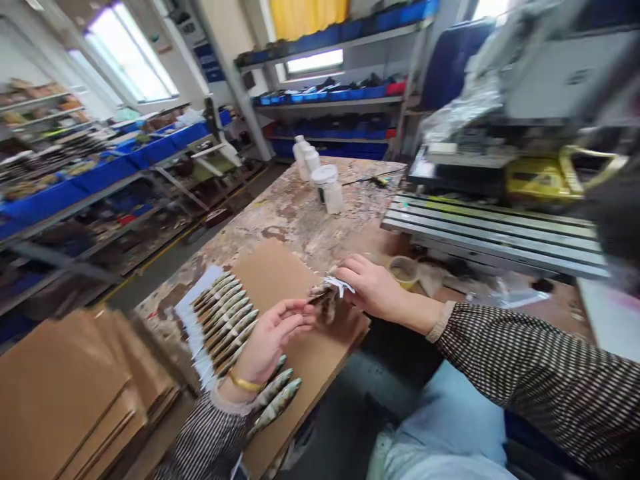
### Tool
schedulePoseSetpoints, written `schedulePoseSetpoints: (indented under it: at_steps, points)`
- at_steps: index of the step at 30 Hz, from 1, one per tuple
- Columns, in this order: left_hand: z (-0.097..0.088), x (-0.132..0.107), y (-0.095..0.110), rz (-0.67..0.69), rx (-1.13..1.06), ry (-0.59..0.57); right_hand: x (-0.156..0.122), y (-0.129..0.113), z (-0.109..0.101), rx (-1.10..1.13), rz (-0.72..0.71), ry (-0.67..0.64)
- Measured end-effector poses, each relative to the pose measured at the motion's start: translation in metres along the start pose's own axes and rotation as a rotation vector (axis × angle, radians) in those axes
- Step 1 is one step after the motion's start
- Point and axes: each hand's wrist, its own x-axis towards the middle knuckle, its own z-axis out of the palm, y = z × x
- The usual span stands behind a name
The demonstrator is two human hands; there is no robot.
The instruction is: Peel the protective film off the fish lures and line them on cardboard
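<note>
My right hand (373, 288) is closed on a small bunch of patterned pieces with white tags (330, 293), held over a brown cardboard sheet (280, 277). My left hand (273, 337) reaches toward that bunch with fingers curved and pinching at its near end. On the cardboard under my left wrist lies a row of several narrow, leaf-shaped patterned pieces (225, 317), overlapped, with white ends to the left. More of them (277, 397) lie nearer the cardboard's front edge.
A paint-stained worktable (300, 213) carries white bottles and a jar (327, 187), a roll of tape (404, 272) and a grey machine with a slatted bed (495, 230) at right. Stacked cardboard sheets (65, 400) sit at lower left. Shelves with blue bins line the background.
</note>
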Motion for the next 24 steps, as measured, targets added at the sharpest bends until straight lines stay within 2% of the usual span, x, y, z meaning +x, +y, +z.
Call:
schedulePoseSetpoints:
  at_steps: [3, 6, 9, 13, 16, 20, 22, 24]
  points:
    - [0.025, 0.002, 0.004, -0.064, 0.07, -0.044, -0.042, 0.0, -0.045, -0.034, 0.153, 0.098]
    - [0.057, 0.01, 0.004, -0.147, 0.159, -0.161, -0.093, -0.004, -0.09, 0.034, 0.31, 0.255]
    - [0.095, 0.018, 0.003, -0.2, 0.249, -0.316, -0.153, -0.008, -0.133, 0.102, 0.509, 0.416]
    - [0.138, 0.03, -0.002, -0.227, 0.329, -0.476, -0.244, -0.001, -0.186, -0.065, 0.828, 0.482]
    - [0.163, 0.04, -0.007, -0.241, 0.358, -0.531, -0.308, 0.025, -0.223, -0.398, 1.123, 0.397]
    - [0.193, 0.048, -0.015, -0.256, 0.371, -0.574, -0.369, 0.08, -0.264, -0.611, 1.325, 0.389]
    - [0.205, 0.049, -0.019, -0.252, 0.379, -0.583, -0.389, 0.106, -0.275, -0.698, 1.41, 0.348]
    - [0.213, 0.05, -0.023, -0.254, 0.395, -0.585, -0.406, 0.122, -0.275, -0.755, 1.473, 0.273]
